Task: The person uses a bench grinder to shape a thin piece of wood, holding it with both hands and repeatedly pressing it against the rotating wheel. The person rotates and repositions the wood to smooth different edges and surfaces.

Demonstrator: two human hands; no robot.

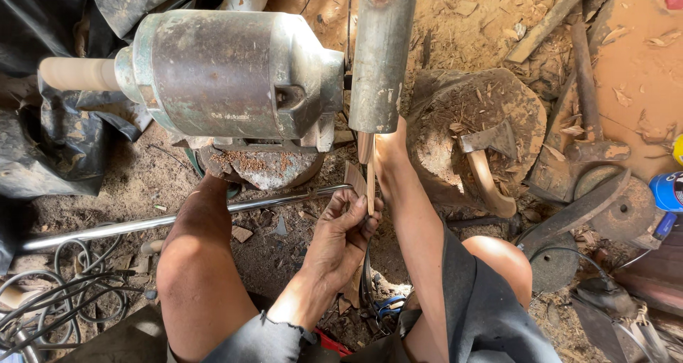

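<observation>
Just below the vertical metal cylinder, a thin wooden stick stands upright, long axis toward the cylinder. Left hand fingers closed on its lower part. Right hand not seen. Motor housing left of cylinder; hatchet on stump right; steel rod crosses below-left.

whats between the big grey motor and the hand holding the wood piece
In the head view, a shiny metal rod runs across between the grey motor and the hand, which holds a thin wooden piece.
</observation>
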